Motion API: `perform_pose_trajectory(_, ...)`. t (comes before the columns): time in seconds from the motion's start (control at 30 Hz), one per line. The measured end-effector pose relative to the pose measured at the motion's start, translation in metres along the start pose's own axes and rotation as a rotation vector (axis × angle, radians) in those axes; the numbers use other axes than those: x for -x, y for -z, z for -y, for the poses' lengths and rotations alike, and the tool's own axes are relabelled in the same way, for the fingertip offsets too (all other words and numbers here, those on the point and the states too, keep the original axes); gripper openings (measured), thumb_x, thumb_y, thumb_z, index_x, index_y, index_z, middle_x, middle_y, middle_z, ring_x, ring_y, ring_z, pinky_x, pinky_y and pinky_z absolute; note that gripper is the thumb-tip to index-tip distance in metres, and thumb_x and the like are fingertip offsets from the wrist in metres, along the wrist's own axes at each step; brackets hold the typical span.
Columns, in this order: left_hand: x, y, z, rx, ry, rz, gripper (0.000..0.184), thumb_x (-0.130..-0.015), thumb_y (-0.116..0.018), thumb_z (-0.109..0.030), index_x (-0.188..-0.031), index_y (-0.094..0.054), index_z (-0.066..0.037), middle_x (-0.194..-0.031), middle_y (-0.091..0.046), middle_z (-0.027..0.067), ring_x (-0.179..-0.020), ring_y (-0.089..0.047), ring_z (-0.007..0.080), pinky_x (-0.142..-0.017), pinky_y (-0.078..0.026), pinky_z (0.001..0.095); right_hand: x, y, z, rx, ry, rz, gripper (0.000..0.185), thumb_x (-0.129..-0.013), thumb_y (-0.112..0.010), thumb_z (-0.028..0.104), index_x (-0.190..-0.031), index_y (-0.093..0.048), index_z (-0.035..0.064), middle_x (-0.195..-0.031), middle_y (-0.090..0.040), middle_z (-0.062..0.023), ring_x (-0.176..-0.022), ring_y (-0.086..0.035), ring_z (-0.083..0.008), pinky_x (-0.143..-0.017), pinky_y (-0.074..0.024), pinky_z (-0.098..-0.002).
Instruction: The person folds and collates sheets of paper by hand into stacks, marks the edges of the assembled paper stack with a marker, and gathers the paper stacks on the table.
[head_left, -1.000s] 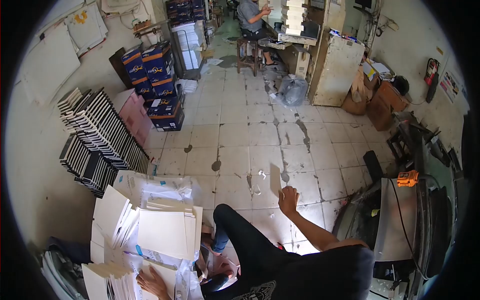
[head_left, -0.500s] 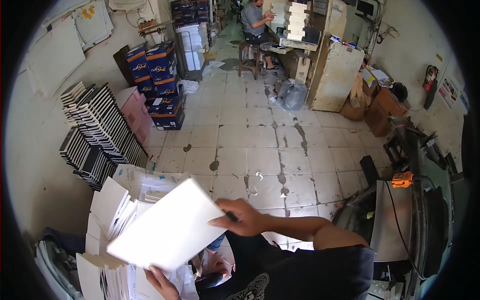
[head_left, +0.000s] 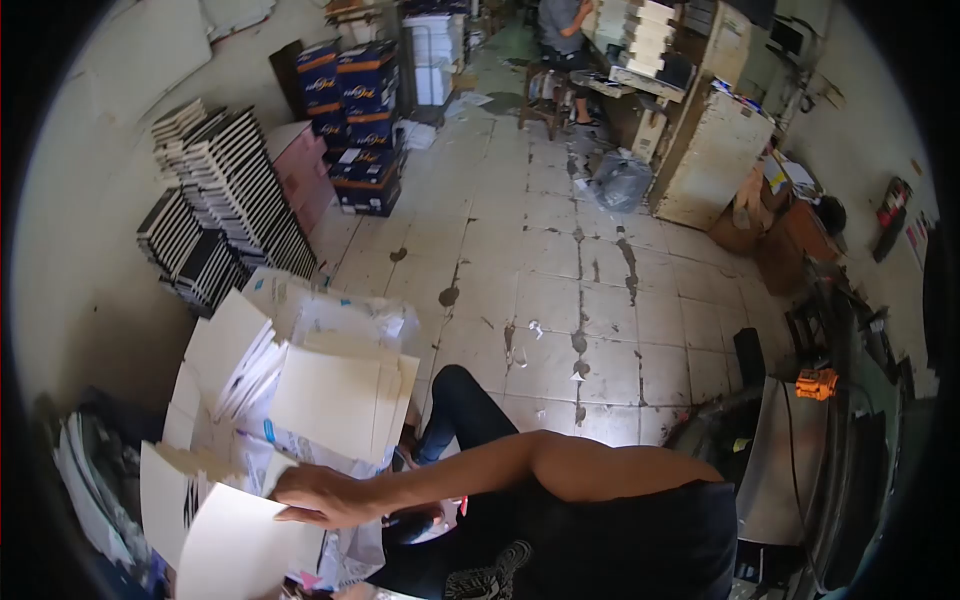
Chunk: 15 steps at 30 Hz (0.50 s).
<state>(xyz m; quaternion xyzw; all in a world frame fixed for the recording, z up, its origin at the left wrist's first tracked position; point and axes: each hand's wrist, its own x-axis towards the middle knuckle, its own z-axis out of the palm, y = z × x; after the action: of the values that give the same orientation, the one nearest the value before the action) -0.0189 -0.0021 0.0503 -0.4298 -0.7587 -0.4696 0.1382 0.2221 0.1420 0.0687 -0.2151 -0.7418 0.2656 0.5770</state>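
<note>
My right hand point(head_left: 325, 497) reaches across to the lower left, its fingers closed on the edge of a white sheet point(head_left: 232, 545), which curves slightly. Whether this is one sheet or a thin bundle I cannot tell. At the bottom edge only a sliver of my left hand point(head_left: 355, 592) shows, with its fingers hidden. Just beyond my right hand a pile of cream paper blocks point(head_left: 335, 400) rests on white plastic wrapping point(head_left: 350, 305). More blocks lean in a fanned row point(head_left: 245, 375) to the left, and another row point(head_left: 165, 490) stands nearer me.
Tall stacks of black-covered books point(head_left: 235, 180) stand by the left wall, with blue cartons point(head_left: 365, 180) behind. A person point(head_left: 565, 30) sits at a bench at the back. A machine point(head_left: 790, 460) with an orange part point(head_left: 816, 384) stands to my right.
My right hand has moved left and down with the white sheet, which was held up in front of me by both hands. My left hand has dropped almost out of view. The view has shifted.
</note>
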Motion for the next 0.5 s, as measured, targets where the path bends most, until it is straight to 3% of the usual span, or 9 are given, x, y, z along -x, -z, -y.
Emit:
perform_pose_trajectory(0.1, -0.017, -0.001, 0.051, -0.078, -0.048, 0.075, 0.042, -0.099, -0.054, -0.034, -0.099, -0.06, 0.008, -0.086, -0.062, 0.0177, -0.076, -0.058, 0.0255, -0.065, -0.048, 0.0394, -0.018, -0.022, -0.012, -0.183, -0.029, 0.104, 0.022, -0.085, -0.072, 0.019, -0.075, -0.055, 0.0074, -0.08, -0.057, -0.0092, -0.083, -0.055, -0.029, -0.074, -0.0414, -0.0404)
perform_pose_trajectory(0.17, -0.02, 0.001, 0.091, -0.143, -0.04, 0.23, 0.039, -0.1, -0.052, -0.031, -0.101, -0.06, 0.007, -0.093, -0.062, 0.0177, -0.083, -0.058, 0.0252, -0.071, -0.047, 0.0398, -0.013, -0.044, -0.036, -0.344, -0.327, 0.151, 0.016, -0.08, -0.076, 0.016, -0.079, -0.062, 0.0102, -0.08, -0.058, -0.0046, -0.084, -0.055, -0.0234, -0.085, -0.0385, -0.0387)
perform_pose_trajectory(0.2, -0.019, 0.002, 0.098, -0.183, -0.013, 0.302, 0.038, -0.1, -0.052, -0.03, -0.102, -0.06, 0.007, -0.097, -0.062, 0.0178, -0.087, -0.058, 0.025, -0.073, -0.047, 0.0401, -0.004, -0.055, -0.055, -0.404, -0.32, 0.119, 0.015, -0.081, -0.077, 0.016, -0.083, -0.064, 0.0095, -0.08, -0.058, -0.0043, -0.085, -0.055, -0.0222, -0.087, -0.0377, -0.0357)
perform_pose_trajectory(0.27, -0.016, -0.003, 0.096, -0.215, 0.047, 0.409, 0.036, -0.1, -0.05, -0.028, -0.104, -0.059, 0.006, -0.104, -0.062, 0.0178, -0.094, -0.057, 0.0247, -0.079, -0.046, 0.0405, -0.022, -0.045, -0.076, -0.1, -0.139, 0.36, 0.016, -0.082, -0.075, 0.015, -0.078, -0.064, 0.0044, -0.081, -0.059, -0.0099, -0.086, -0.055, -0.0272, -0.079, -0.0412, -0.0365)
perform_pose_trajectory(0.33, -0.011, -0.023, 0.086, -0.134, 0.083, 0.445, 0.034, -0.101, -0.049, -0.026, -0.106, -0.059, 0.006, -0.111, -0.062, 0.0178, -0.101, -0.057, 0.0244, -0.084, -0.046, 0.041, -0.028, -0.03, -0.079, 0.098, -0.099, 0.43, 0.019, -0.086, -0.071, 0.021, -0.083, -0.067, 0.0024, -0.086, -0.062, -0.0117, -0.086, -0.055, -0.0301, -0.078, -0.0423, -0.0411)
perform_pose_trajectory(0.37, -0.017, -0.025, 0.041, 0.18, 0.278, 0.401, 0.032, -0.102, -0.048, -0.024, -0.092, -0.061, 0.004, -0.091, -0.066, 0.015, -0.084, -0.061, 0.0212, -0.069, -0.048, 0.039, -0.019, -0.029, -0.093, 0.121, -0.092, 0.398, 0.021, -0.088, -0.069, 0.024, -0.084, -0.067, 0.0025, -0.09, -0.063, -0.012, -0.089, -0.055, -0.0303, -0.08, -0.043, -0.0414)
perform_pose_trajectory(0.43, 0.011, -0.058, 0.082, 0.283, 0.141, 0.345, 0.029, -0.102, -0.048, -0.023, -0.095, -0.063, 0.001, -0.084, -0.064, 0.0134, -0.084, -0.062, 0.0247, -0.072, -0.05, 0.0399, -0.006, -0.02, -0.105, 0.143, -0.118, 0.484, 0.018, -0.09, -0.068, 0.021, -0.09, -0.068, 0.0031, -0.099, -0.062, -0.0139, -0.098, -0.056, -0.0308, -0.088, -0.0425, -0.0397)
perform_pose_trajectory(0.47, 0.032, -0.066, 0.139, -0.111, 0.097, 0.502, 0.031, -0.103, -0.037, -0.017, -0.116, -0.062, -0.003, -0.094, -0.062, 0.0129, -0.088, -0.061, 0.025, -0.079, -0.05, 0.0421, 0.017, -0.025, -0.129, 0.134, -0.087, 0.387, 0.017, -0.09, -0.067, 0.019, -0.096, -0.069, 0.0035, -0.101, -0.062, -0.0138, -0.101, -0.056, -0.03, -0.091, -0.0416, -0.0402)
perform_pose_trajectory(0.5, 0.047, -0.087, 0.138, 0.018, 0.102, 0.189, 0.027, -0.095, -0.058, -0.028, -0.093, -0.063, -0.002, -0.093, -0.066, 0.0166, -0.082, -0.063, 0.0302, -0.077, -0.05, 0.0453, 0.008, -0.021, -0.119, 0.116, -0.102, 0.424, 0.013, -0.089, -0.067, 0.016, -0.095, -0.07, 0.0048, -0.094, -0.064, -0.0119, -0.1, -0.055, -0.0292, -0.088, -0.0417, -0.043)
